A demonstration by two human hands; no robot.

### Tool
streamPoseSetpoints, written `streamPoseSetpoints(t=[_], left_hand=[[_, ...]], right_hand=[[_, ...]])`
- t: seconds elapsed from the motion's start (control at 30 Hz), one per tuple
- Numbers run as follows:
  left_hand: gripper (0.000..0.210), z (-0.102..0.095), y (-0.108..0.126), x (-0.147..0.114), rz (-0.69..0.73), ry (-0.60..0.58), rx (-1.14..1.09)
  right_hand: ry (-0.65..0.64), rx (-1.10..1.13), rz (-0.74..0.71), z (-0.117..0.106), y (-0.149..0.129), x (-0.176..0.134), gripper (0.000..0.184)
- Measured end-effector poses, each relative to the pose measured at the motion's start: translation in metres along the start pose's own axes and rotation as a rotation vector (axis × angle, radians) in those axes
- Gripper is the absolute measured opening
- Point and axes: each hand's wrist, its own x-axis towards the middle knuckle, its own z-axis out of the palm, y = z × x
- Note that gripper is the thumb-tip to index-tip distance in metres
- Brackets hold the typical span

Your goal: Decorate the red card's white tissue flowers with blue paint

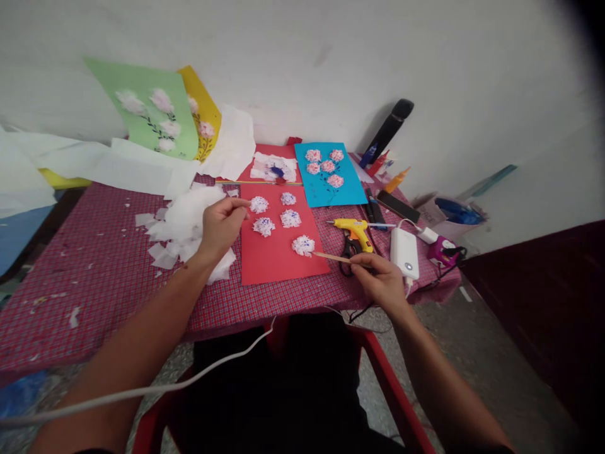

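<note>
A red paper sheet (276,255) lies on the checked tablecloth with several white tissue flowers dotted blue on it. My right hand (384,282) grips a thin wooden stick (331,256) whose tip touches the nearest flower (303,244). My left hand (222,224) hovers at the sheet's left edge, index finger stretched toward the top-left flower (259,203); it holds nothing that I can make out.
A tissue scrap pile (189,230) lies left of the sheet. A blue sheet with pink flowers (328,173) sits behind it. A yellow glue gun (352,228), scissors (348,252) and white power bank (404,251) lie right. Green (151,110) and yellow cards lean on the wall.
</note>
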Motion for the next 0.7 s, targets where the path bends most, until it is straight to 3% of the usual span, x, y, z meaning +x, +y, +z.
streamPoseSetpoints(t=[0.23,0.7], left_hand=[[0.019,-0.001,0.0,0.0,0.006,0.005,-0.008],[0.02,-0.001,0.0,0.001,0.006,0.006,0.008]], right_hand=[[-0.043,-0.067,-0.087,0.008,-0.004,0.006,0.011],[-0.063,-0.015,0.005,-0.001,0.003,0.011,0.013]])
